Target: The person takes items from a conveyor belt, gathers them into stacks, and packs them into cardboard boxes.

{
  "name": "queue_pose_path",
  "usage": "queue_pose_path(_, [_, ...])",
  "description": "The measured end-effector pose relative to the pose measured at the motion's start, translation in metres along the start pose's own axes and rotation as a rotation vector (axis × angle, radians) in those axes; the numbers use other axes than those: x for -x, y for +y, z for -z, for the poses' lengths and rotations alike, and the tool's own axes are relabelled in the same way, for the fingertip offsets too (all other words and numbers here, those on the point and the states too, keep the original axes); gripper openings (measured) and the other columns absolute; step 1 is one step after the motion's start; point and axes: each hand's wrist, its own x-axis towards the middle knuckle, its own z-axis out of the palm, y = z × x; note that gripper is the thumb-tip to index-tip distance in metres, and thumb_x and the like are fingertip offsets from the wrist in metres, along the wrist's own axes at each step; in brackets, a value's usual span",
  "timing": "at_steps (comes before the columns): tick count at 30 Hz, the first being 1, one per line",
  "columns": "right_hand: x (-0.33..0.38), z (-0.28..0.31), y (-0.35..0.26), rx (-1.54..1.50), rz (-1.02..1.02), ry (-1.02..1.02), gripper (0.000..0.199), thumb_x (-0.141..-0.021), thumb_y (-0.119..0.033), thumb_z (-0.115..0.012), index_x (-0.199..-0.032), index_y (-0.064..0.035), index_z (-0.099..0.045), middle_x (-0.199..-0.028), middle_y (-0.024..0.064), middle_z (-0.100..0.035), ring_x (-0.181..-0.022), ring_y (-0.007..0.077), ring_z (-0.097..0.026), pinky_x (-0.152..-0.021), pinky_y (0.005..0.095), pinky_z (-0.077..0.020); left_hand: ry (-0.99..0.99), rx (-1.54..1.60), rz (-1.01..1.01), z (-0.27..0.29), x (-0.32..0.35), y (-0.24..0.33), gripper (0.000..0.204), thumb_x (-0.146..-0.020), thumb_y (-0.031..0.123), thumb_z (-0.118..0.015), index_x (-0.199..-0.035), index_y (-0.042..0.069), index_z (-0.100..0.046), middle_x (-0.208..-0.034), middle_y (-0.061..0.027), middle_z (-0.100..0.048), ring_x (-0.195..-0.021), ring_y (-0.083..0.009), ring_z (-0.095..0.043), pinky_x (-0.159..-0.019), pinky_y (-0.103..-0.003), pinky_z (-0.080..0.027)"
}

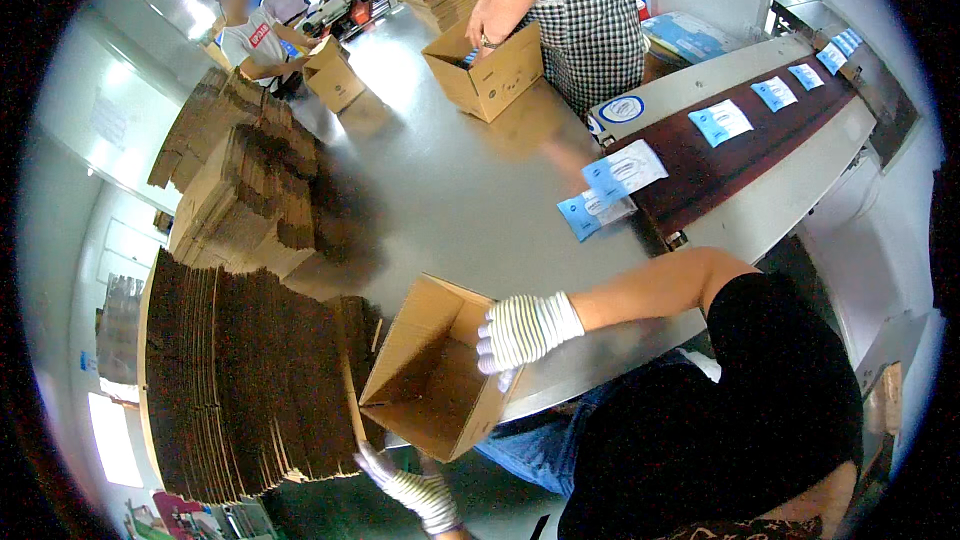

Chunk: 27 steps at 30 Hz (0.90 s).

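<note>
An open cardboard box [425,380] stands tilted at the table's near edge, its inside facing up. My right hand [530,332], in a striped knit glove, closes over the box's right wall with its fingers bent across the rim. Below the box's lower left corner is my left hand [415,490], in a matching glove. Its fingers stretch toward the tall stack of flattened cartons [240,380]; whether they touch the stack or the box, I cannot tell.
More flattened cartons [250,190] lie farther back on the left. A conveyor [745,155] carries blue-and-white packets [720,123], and two packets overlap at its end [625,170]. Across the metal table [420,180], a person in checked cloth reaches into another box [490,75]; a co-worker handles a third box [332,77].
</note>
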Motion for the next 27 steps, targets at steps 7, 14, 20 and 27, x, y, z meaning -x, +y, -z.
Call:
queue_pose_path(7, [-0.01, 0.012, 0.035, -0.076, -0.113, 0.171, 0.064, -0.074, -0.071, -0.048, -0.068, -0.0084, -0.059, -0.062, 0.0073, -0.054, -0.066, 0.0282, -0.052, -0.063, 0.0399, -0.0407, -0.527, -0.353, -0.806, -0.013, -0.039, 0.06, 0.049, -0.07, 0.044, -0.071, -0.093, 0.006, -0.05, -0.088, -0.0128, -0.055, -0.093, -0.0346, -0.055, -0.089, -0.051, -0.041])
queue_pose_path(14, [-0.017, -0.007, -0.052, -0.184, -0.292, 0.374, 0.038, -0.081, -0.043, -0.061, -0.063, -0.01, -0.053, -0.061, 0.004, -0.05, -0.065, 0.0231, -0.051, -0.086, 0.0409, -0.042, -0.285, -0.387, -0.758, -0.048, -0.017, 0.075, 0.039, -0.073, 0.046, -0.066, -0.076, 0.012, -0.049, -0.07, -0.0069, -0.051, -0.065, -0.026, -0.053, -0.063, -0.04, -0.042])
queue_pose_path(20, [-0.023, -0.007, -0.042, -0.298, -0.158, 0.415, 0.043, -0.078, -0.043, -0.062, -0.053, -0.0098, -0.05, -0.056, 0.004, -0.051, -0.067, 0.0241, -0.053, -0.089, 0.0419, -0.0427, -0.14, -0.319, -0.778, -0.048, -0.008, 0.054, 0.03, -0.077, 0.038, -0.06, -0.083, 0.01, -0.052, -0.071, -0.0084, -0.051, -0.068, -0.0286, -0.053, -0.067, -0.041, -0.042])
queue_pose_path(27, [-0.02, -0.011, -0.028, -0.345, -0.119, 0.427, 0.041, -0.073, -0.043, -0.063, -0.055, -0.0092, -0.049, -0.055, 0.0037, -0.048, -0.065, 0.0249, -0.051, -0.09, 0.0437, -0.0429, 0.062, -0.295, -0.728, -0.053, -0.008, 0.037, 0.016, -0.084, 0.021, -0.049, -0.075, 0.009, -0.046, -0.066, -0.0095, -0.044, -0.068, -0.0307, -0.05, -0.075, -0.044, -0.044])
